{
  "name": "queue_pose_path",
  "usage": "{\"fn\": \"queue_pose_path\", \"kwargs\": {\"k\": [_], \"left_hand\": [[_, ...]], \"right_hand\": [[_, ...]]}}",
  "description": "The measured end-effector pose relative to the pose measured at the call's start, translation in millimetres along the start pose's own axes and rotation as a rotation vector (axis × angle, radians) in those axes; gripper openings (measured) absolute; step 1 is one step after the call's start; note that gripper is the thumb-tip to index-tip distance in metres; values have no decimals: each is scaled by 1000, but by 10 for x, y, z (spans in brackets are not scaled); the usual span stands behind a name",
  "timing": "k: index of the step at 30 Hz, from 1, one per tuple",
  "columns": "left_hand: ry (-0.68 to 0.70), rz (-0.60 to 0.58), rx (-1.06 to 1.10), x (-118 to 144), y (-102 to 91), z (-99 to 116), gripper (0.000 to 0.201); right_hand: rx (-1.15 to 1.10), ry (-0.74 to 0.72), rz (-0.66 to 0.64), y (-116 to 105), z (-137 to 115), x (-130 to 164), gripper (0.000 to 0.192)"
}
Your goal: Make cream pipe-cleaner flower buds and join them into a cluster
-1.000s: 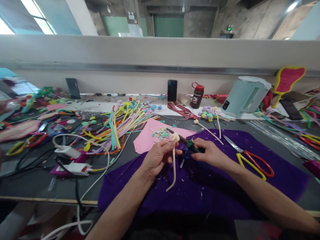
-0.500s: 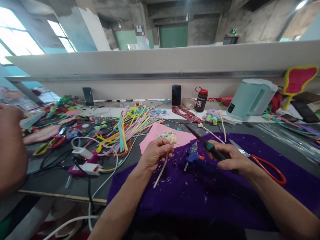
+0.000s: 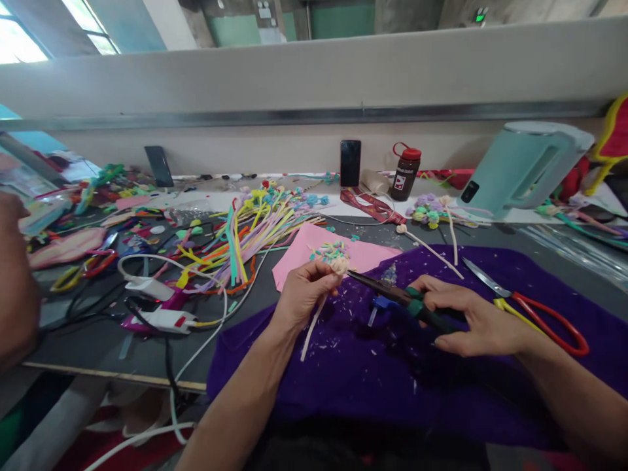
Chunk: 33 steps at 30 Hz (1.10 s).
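Observation:
My left hand (image 3: 301,297) pinches a cream pipe-cleaner flower (image 3: 339,265) just under its rolled head, and the stem hangs down over the purple cloth (image 3: 392,379). My right hand (image 3: 471,317) grips green-handled long-nose pliers (image 3: 392,296). Their tip points left and nearly touches the flower head. A small blue glue gun (image 3: 380,304) lies on the cloth under the pliers.
Red-and-yellow scissors (image 3: 534,311) lie right of my hand. A pink sheet (image 3: 314,255) with small cut pieces, a heap of coloured pipe cleaners (image 3: 245,239), a power strip with cables (image 3: 157,317), a kettle (image 3: 530,167), a bottle (image 3: 405,173), and a phone (image 3: 350,163) crowd the table. Another person's arm (image 3: 17,288) is at left.
The pliers have swung down from pointing up-left, and their tip now lies close to the flower head. My left hand has kept hold of the flower. The view has tilted downward.

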<state>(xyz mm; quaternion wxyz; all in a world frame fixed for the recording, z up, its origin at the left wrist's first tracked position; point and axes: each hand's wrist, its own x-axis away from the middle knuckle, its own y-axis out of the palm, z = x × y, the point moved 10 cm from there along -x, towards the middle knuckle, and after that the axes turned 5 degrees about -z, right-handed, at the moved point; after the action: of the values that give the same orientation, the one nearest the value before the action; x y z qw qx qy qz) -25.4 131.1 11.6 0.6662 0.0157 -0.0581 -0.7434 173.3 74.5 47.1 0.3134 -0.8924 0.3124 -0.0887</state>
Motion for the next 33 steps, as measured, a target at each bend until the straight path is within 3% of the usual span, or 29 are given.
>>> {"fn": "queue_pose_path", "kwargs": {"k": [17,33], "left_hand": [[108,61,-157,21,-63,88,14],[155,18,-181,18,-34,75,13]], "right_hand": [[-9,0,9,27,47,-30,15],[-6,3,3,64,90,-59,15]]}}
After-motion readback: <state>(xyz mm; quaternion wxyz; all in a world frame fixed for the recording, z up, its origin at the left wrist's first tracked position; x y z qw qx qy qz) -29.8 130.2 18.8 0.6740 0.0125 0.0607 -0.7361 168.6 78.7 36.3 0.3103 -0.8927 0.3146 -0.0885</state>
